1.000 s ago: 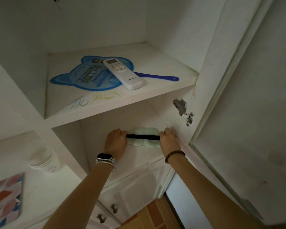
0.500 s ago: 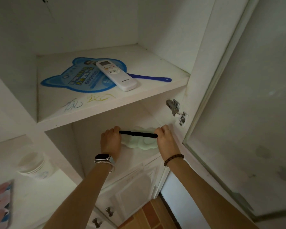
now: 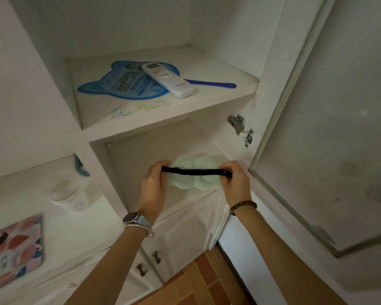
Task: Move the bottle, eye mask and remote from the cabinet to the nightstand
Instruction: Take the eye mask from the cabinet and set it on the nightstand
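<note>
A pale green eye mask with a black strap is held at the front of the lower cabinet shelf. My left hand grips its left end and my right hand grips its right end, the strap stretched taut between them. A white remote lies on the upper shelf, partly on a blue cat-shaped fan. No bottle is in view.
The cabinet's glass door stands open at the right, with its hinge just above my right hand. A stack of paper cups and a colourful pad sit on the counter at the left. Drawer knobs are below.
Both hands have lifted the eye mask slightly and drawn it toward the shelf's front edge. The camera view has shifted, so the shelves appear further right.
</note>
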Available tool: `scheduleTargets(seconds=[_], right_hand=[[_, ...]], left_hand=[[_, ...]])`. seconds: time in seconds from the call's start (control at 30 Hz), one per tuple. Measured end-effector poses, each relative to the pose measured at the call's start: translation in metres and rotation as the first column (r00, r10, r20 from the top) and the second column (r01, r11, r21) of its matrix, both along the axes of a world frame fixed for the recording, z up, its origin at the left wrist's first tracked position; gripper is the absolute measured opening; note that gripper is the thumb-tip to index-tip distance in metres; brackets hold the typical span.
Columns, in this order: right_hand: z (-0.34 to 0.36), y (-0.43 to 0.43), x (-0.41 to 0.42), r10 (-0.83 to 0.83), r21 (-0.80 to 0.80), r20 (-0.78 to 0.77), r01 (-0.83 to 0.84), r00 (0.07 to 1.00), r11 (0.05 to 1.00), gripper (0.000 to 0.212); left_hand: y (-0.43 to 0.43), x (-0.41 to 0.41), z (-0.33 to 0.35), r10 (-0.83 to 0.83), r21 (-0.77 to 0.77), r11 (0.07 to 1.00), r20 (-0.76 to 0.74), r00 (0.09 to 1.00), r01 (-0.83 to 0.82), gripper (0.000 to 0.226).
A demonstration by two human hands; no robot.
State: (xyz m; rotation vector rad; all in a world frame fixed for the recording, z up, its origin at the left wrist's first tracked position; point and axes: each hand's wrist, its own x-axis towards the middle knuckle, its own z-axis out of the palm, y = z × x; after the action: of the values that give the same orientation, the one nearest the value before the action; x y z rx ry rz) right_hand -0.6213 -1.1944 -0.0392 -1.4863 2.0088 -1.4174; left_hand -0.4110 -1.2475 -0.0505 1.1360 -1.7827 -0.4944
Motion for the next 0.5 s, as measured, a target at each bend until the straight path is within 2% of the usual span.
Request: scheduleTargets(seconds=[0.3,0.5], right_hand=[[-0.014,0.038,0.024,0.119,-0.028,0.057,-0.118,0.991,0.993,0.031],[-0.015,0.063,0.032,0.208,-0.071,0.097,-0.201,0.973,0.977,0.026]], left_hand=[[0.055,0.038,-0.009,0.005,0.063,0.998,0.072,0.997,-0.009,0.027],[0.102,0.049,-0.014,0.127,0.087,0.986,0.137,0.982,-0.139,0.034]])
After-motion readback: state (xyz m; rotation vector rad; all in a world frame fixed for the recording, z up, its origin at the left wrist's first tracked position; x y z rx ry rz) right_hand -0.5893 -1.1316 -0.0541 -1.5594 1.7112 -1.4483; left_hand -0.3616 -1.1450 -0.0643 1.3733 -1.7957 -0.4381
